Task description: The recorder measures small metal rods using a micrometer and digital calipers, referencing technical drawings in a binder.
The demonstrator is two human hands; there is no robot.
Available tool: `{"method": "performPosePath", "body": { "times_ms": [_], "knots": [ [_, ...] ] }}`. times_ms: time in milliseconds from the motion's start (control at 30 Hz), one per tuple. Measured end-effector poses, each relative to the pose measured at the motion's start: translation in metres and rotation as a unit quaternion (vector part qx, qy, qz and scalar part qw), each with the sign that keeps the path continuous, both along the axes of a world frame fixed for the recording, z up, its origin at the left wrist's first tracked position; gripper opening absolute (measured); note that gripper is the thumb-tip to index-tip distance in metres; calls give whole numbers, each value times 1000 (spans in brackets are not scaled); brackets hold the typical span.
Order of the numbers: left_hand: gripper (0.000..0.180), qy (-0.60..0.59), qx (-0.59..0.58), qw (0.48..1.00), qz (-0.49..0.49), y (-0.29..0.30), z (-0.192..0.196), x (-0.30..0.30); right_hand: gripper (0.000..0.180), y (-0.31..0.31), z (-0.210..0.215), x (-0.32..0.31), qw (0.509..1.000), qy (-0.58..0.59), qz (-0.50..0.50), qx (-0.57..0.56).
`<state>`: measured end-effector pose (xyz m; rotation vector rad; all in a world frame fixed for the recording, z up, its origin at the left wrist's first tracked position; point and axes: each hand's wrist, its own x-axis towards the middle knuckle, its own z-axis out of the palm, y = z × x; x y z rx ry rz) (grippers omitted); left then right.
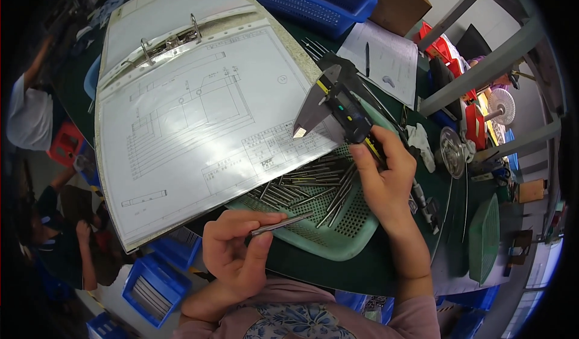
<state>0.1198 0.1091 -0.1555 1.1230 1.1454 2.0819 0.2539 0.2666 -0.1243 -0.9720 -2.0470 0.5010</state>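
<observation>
My left hand [235, 248] pinches a thin metal rod [282, 223] between thumb and fingers, its far end pointing up to the right over a green basket. In my right hand [386, 173] is a digital caliper [347, 113], its jaws pointing left over the drawing; nothing is seen between them. Below both hands sits the green perforated basket [344, 245], holding several similar metal rods [301, 185]. An open ring binder [181, 40] leans over the basket's far left side, with a technical drawing [199, 122] in a clear sleeve.
A blue basket [307, 4] and a cardboard box [399, 4] stand at the back. Right of the binder lies a paper sheet [386, 58] with a pen [367, 58]. A micrometer [425, 209] rests by my right forearm. Blue bins [157, 288] stand lower left, near other people.
</observation>
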Motion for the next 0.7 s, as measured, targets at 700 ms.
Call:
{"method": "performPosePath", "body": {
  "times_ms": [700],
  "knots": [
    [24, 40, -12, 999, 19, -1, -3, -1, 29, 2, 0, 0, 998, 38, 10, -56]
  ]
}}
